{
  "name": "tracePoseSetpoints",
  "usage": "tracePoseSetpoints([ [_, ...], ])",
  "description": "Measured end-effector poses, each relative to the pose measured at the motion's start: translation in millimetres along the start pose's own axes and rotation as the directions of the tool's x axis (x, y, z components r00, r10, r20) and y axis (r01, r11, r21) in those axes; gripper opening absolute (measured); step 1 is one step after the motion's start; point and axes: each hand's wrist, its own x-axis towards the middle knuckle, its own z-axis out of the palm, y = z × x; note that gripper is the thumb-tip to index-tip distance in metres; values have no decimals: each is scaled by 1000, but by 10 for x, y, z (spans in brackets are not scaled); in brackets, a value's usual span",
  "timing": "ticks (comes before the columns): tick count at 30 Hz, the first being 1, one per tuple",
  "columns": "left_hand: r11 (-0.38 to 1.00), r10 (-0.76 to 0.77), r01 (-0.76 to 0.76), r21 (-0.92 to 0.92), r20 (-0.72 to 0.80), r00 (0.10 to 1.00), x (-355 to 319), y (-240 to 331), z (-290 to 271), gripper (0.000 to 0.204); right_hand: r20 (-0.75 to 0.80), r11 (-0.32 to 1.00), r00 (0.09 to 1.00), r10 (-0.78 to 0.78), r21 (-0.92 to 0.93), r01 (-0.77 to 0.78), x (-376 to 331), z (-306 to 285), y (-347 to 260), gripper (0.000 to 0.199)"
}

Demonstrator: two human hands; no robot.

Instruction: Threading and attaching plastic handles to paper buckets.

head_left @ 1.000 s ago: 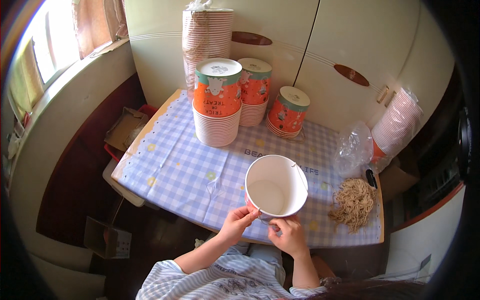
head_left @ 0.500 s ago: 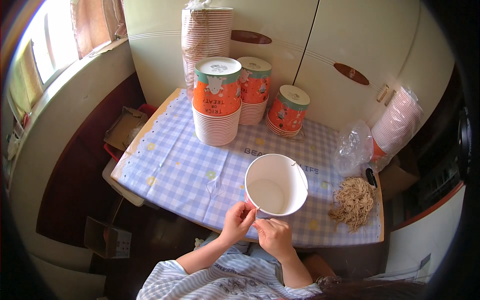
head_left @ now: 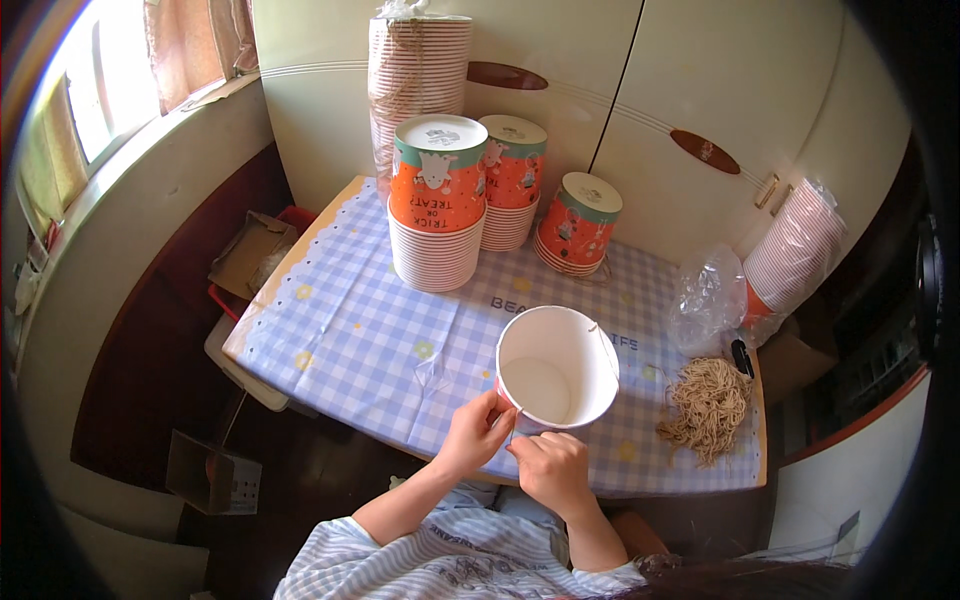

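Note:
A white-lined paper bucket (head_left: pixel 590 365) stands open end up at the table's front edge, tilted slightly toward me. A thin string (head_left: pixel 598 338) crosses its far right rim and hangs into it. At the near left rim, my left hand (head_left: pixel 476 432) is closed in a pinch on a string end (head_left: pixel 514 424) that comes out by the rim. Just right of it, below the rim, my right hand (head_left: pixel 552 466) is closed on the same string, its fingers curled in. The fingertips partly hide the string.
Upside-down orange buckets (head_left: pixel 436 195) stand in stacks on the checked tablecloth (head_left: pixel 350 330), with a tall wrapped stack (head_left: pixel 420 70) behind. At the right lie a heap of beige strings (head_left: pixel 705 405), a clear plastic bag (head_left: pixel 708 300) and another wrapped stack (head_left: pixel 795 245). Cabinet doors (head_left: pixel 560 120) close off the back.
Both hands stay at the near rim with the string between them. The left hand's fingers have shifted slightly up the string, and the view has moved a little.

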Motion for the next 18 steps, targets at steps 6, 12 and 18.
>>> tracePoseSetpoints([
  [6,995,-101,102,-3,119,988,70,32,-52,14,45,999,999,-1,-41,3,-8,18,10,15],
  [12,996,-89,87,24,102,991,61,122,-45,14,50,998,999,-5,-62,9,-11,-2,14,14],
  [18,993,-27,13,119,112,993,93,52,-102,15,59,994,998,24,-107,-17,-26,-47,0,15],
])
